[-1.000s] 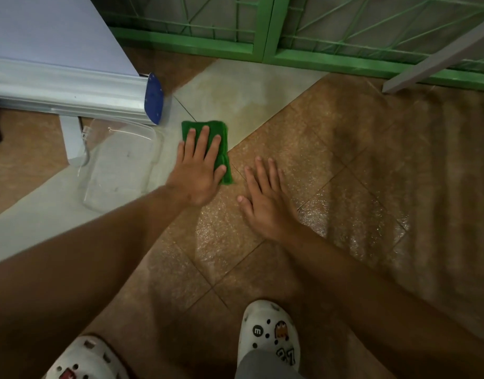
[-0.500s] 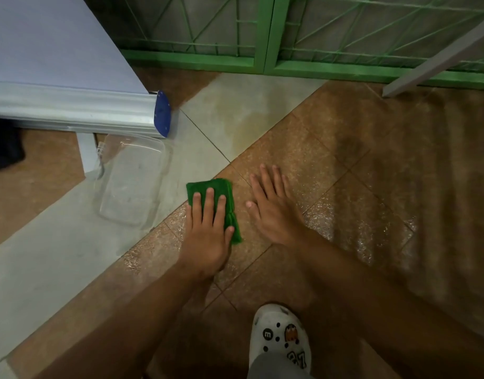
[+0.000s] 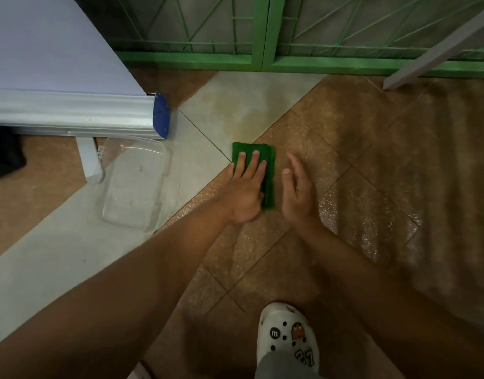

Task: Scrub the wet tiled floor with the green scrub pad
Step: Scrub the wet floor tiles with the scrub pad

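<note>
The green scrub pad (image 3: 268, 162) lies flat on the wet tiled floor (image 3: 358, 192), at the seam between a pale grey tile and the brown tiles. My left hand (image 3: 245, 187) presses down on the pad with straight, spread fingers. Just right of the pad, my right hand (image 3: 296, 191) is raised on its edge off the floor, fingers straight and relaxed, holding nothing. The brown tiles glisten with water.
A clear plastic container (image 3: 134, 181) sits on the grey tile to the left. Above it lies a silver roll-up stand base with a blue end cap (image 3: 161, 114). A green metal grille (image 3: 262, 36) runs along the back. My white clog (image 3: 288, 337) is at the bottom.
My left hand has pushed the pad forward again after pulling it back toward me. My right hand has lifted off the floor and turned onto its edge.
</note>
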Demonstrator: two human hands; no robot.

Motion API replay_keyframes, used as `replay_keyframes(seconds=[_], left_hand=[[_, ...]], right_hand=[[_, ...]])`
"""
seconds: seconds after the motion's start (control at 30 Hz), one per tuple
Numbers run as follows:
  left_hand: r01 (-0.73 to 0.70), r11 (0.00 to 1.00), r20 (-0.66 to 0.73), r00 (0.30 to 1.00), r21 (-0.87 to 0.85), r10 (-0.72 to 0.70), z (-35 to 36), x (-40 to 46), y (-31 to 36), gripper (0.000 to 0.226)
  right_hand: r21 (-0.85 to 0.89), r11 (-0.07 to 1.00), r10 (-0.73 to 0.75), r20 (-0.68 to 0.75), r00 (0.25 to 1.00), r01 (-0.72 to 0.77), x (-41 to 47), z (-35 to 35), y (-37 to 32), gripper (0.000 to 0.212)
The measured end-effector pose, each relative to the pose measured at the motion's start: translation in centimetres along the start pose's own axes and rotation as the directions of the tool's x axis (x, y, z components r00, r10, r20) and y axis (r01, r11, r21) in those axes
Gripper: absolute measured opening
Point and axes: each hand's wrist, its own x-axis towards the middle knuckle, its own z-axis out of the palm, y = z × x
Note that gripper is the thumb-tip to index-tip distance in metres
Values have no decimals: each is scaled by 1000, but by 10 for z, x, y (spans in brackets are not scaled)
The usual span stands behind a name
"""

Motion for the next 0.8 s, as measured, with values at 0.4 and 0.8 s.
replay_keyframes(seconds=[0.4, 0.8], left_hand=[[185, 982, -199, 961, -46, -190, -13, -33, -58, 71], [182, 983, -236, 956, 21, -173, -11, -31, -63, 62]], right_hand=[[-617, 686, -141, 408, 902, 386, 3, 61, -5, 61], [-679, 611, -2, 512, 859, 407, 100, 41, -20, 65]])
